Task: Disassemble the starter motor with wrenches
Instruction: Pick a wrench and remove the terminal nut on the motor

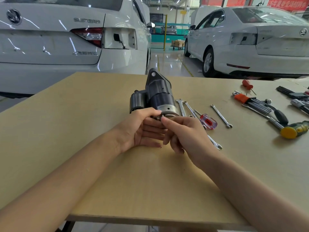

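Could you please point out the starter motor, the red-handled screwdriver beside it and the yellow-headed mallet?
starter motor (160, 96): head view, on its dark cylindrical body.
red-handled screwdriver (208, 122): head view, on its clear red handle.
yellow-headed mallet (288, 132): head view, on its yellow head.

Lighting: bright, even, overhead indoor light; no dim zones. Glare: white streaks on the boot lid of the white car (50, 39) at upper left; pale reflections on the glossy floor (168, 62) at upper centre. Shadows: soft and short, under the forearms and hands on the tan table (100, 164); a faint one beside the yellow-headed hammer (294, 129) at right. Sharpness: centre crisp; the red banner (287, 4) at upper right unreadable, smeared. Distortion: wide-angle bowing, table edges curve, forearms swell toward the lower corners.
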Demonstrator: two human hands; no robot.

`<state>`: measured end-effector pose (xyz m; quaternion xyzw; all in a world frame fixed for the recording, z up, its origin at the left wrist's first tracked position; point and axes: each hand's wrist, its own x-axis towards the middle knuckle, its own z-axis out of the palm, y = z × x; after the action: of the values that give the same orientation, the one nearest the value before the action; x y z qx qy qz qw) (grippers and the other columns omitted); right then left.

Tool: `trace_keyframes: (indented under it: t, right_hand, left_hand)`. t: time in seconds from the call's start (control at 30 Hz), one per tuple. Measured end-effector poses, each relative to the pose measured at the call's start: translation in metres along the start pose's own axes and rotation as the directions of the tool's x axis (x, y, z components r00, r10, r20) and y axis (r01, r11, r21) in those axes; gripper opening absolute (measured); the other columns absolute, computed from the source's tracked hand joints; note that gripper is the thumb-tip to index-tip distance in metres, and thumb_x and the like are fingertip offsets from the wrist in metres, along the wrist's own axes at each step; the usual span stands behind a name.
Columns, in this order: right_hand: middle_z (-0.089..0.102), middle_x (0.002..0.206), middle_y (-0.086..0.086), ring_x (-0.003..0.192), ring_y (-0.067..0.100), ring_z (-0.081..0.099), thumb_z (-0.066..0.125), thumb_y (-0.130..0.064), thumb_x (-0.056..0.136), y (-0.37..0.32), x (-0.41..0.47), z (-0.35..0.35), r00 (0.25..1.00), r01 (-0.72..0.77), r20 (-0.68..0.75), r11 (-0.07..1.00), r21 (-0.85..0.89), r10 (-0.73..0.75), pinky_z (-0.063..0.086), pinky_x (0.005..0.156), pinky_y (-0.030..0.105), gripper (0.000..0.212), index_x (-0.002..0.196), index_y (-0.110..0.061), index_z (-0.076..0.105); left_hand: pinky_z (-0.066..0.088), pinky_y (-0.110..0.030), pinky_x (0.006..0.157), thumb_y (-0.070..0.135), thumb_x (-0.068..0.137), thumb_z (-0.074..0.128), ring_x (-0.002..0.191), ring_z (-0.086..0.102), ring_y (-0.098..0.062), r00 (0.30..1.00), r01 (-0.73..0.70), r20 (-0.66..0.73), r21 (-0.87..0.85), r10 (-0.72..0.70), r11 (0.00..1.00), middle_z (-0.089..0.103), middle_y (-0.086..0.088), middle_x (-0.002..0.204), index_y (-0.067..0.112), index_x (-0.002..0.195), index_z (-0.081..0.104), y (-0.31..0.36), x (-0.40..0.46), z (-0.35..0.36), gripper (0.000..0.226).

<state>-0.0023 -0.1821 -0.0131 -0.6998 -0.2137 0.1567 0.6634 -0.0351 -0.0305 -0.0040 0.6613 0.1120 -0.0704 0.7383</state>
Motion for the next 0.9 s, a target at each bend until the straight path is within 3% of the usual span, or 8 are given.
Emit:
trace_keyframes:
  t: [0.17, 0.23, 0.3, 0.47, 0.57, 0.7, 0.8, 0.9]
  right_hand:
    - [0.059, 0.050, 0.007, 0.036, 0.013, 0.047, 0.074, -0.020, 0.082, 0.006, 0.003, 0.006, 0.925, 0.268, -0.166, 0.897, -0.352, -0.341, 0.034, 0.038, 0.024, 0.030, 0.065, -0.008, 0.052]
    - [0.055, 0.050, 0.001, 0.046, 0.018, 0.049, 0.075, -0.017, 0.080, 0.011, 0.004, 0.008, 0.873, 0.313, -0.173, 0.797, -0.517, -0.456, 0.039, 0.047, 0.029, 0.031, 0.066, -0.011, 0.048]
    - [0.050, 0.050, -0.007, 0.047, 0.012, 0.044, 0.075, -0.016, 0.079, 0.013, 0.005, 0.008, 0.853, 0.331, -0.161, 0.753, -0.570, -0.497, 0.038, 0.050, 0.026, 0.030, 0.069, -0.014, 0.047]
    - [0.060, 0.051, -0.005, 0.048, 0.010, 0.057, 0.077, -0.032, 0.076, 0.007, -0.001, 0.007, 0.907, 0.267, -0.200, 0.875, -0.404, -0.369, 0.045, 0.050, 0.026, 0.028, 0.078, -0.018, 0.053]
    - [0.062, 0.052, 0.007, 0.034, 0.009, 0.046, 0.060, -0.039, 0.090, 0.003, -0.003, 0.004, 0.958, 0.176, -0.181, 0.955, -0.238, -0.221, 0.035, 0.039, 0.022, 0.028, 0.082, -0.012, 0.059]
    - [0.062, 0.055, 0.022, 0.029, 0.015, 0.041, 0.040, -0.030, 0.101, 0.001, -0.002, 0.003, 0.995, 0.079, -0.052, 0.985, -0.156, -0.088, 0.028, 0.035, 0.017, 0.036, 0.083, -0.010, 0.063]
    - [0.060, 0.051, 0.018, 0.028, 0.014, 0.040, 0.041, -0.026, 0.102, 0.001, -0.003, 0.005, 0.997, 0.067, 0.035, 0.993, -0.096, -0.064, 0.026, 0.033, 0.014, 0.036, 0.079, -0.014, 0.065]
    - [0.060, 0.047, 0.009, 0.029, 0.012, 0.038, 0.051, -0.027, 0.098, 0.002, -0.002, 0.004, 0.994, 0.112, 0.006, 0.980, -0.162, -0.113, 0.028, 0.036, 0.016, 0.034, 0.075, -0.009, 0.068]
  left_hand:
    - [0.057, -0.030, 0.051, 0.045, 0.065, 0.072, 0.070, 0.073, -0.027, 0.994, -0.069, -0.076, 0.057, 0.073, 0.996, 0.074, -0.017, 0.081, 0.004, 0.084, 0.072, -0.003, 0.001, 0.005, 0.045]
    - [0.057, -0.029, 0.049, 0.042, 0.061, 0.073, 0.064, 0.072, -0.024, 0.992, -0.075, -0.099, 0.064, 0.081, 0.995, 0.074, -0.018, 0.079, 0.000, 0.086, 0.071, -0.004, 0.002, 0.006, 0.049]
    - [0.058, -0.029, 0.048, 0.039, 0.062, 0.073, 0.063, 0.072, -0.023, 0.993, -0.071, -0.095, 0.058, 0.076, 0.996, 0.074, -0.016, 0.078, -0.001, 0.083, 0.070, -0.004, 0.002, 0.006, 0.045]
    - [0.056, -0.027, 0.047, 0.033, 0.068, 0.070, 0.066, 0.073, -0.021, 0.998, -0.051, -0.038, 0.017, 0.052, 0.999, 0.075, -0.013, 0.080, -0.002, 0.091, 0.072, -0.002, 0.001, 0.002, 0.042]
    - [0.056, -0.027, 0.050, 0.029, 0.077, 0.067, 0.075, 0.074, -0.023, 0.999, -0.044, -0.007, 0.025, 0.044, 0.999, 0.075, -0.015, 0.087, 0.002, 0.097, 0.072, -0.003, 0.000, 0.001, 0.034]
    - [0.056, -0.027, 0.054, 0.023, 0.093, 0.059, 0.076, 0.073, -0.021, 1.000, -0.014, -0.010, 0.039, 0.015, 0.999, 0.075, -0.014, 0.091, 0.002, 0.099, 0.072, -0.002, 0.000, 0.000, 0.025]
    - [0.057, -0.030, 0.058, 0.026, 0.093, 0.055, 0.074, 0.072, -0.023, 1.000, -0.012, -0.013, 0.041, 0.013, 0.999, 0.074, -0.017, 0.094, 0.000, 0.099, 0.073, -0.001, 0.000, 0.001, 0.032]
    - [0.057, -0.031, 0.057, 0.035, 0.092, 0.057, 0.072, 0.072, -0.025, 1.000, -0.017, -0.022, 0.020, 0.018, 1.000, 0.074, -0.016, 0.086, 0.005, 0.081, 0.075, -0.001, -0.001, 0.001, 0.037]
